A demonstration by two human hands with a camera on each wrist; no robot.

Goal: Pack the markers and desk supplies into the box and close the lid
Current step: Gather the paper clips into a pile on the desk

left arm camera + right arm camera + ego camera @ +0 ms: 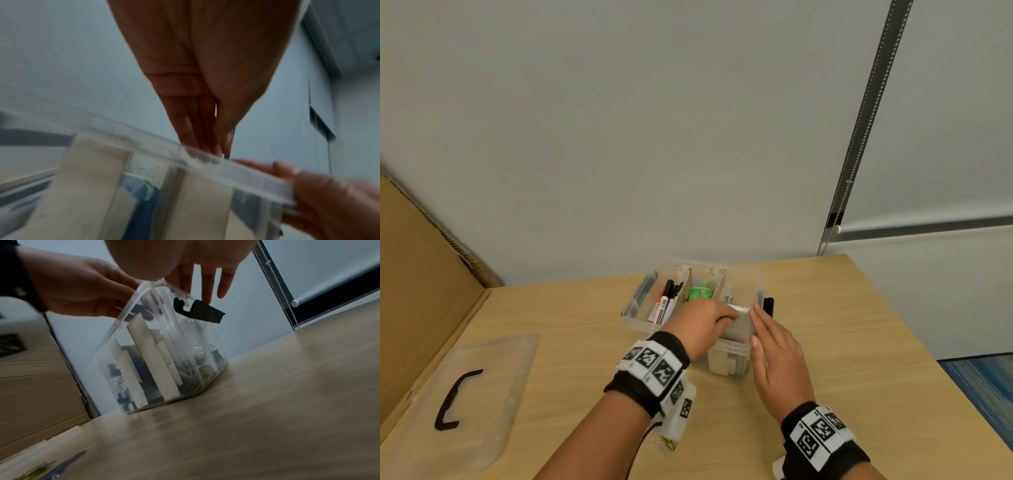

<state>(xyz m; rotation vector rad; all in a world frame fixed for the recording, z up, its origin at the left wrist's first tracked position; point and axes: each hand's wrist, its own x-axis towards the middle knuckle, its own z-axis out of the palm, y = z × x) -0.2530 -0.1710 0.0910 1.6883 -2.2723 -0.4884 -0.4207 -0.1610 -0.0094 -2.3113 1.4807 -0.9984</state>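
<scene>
A clear plastic box (640, 325) stands open on the wooden table, split by cardboard dividers (152, 353). Markers (664, 305) lie in its left compartment and a green item (700, 294) in the middle one. My left hand (729, 318) reaches into the right compartment, its straight fingers (197, 126) touching a pale flat item (741, 329) just behind the rim (144, 142). My right hand (760, 322) is flat against the box's right side, fingers (205, 288) straight, near the black latch (201, 311). The clear lid (493, 394) with its black handle (453, 397) lies on the table at the left.
A cardboard panel (421, 291) stands along the table's left side. The wall runs right behind the box, with a blind cord (859, 137) at the right. The table's right edge (928, 359) drops to blue floor. Small blurred items (61, 467) lie on the table near me.
</scene>
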